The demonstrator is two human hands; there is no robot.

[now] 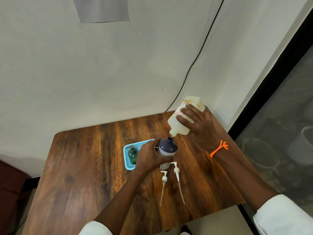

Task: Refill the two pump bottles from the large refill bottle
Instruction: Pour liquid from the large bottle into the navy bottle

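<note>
My right fingers [186, 114] wrap the refill bottle [185, 116], tipped spout-down right of centre in the frame, and my right hand [201, 126] holds its mouth just above the open neck of the grey bottle [166, 149]. My left hand [149, 156] grips that bottle round its body at mid-frame, steadying it on the table [84, 167]. I take this to be the pour into one bottle; whether liquid is running I cannot tell. Two pumps [169, 180] lie loose on the wood just below it, tubes pointing toward the bottom edge. The green bottle [132, 154], pump on, stands in the blue tray [126, 160] to the left, so it probably comes later. Next I must keep spout over neck, watch the level, then tilt the refill bottle upright before it spills.
</note>
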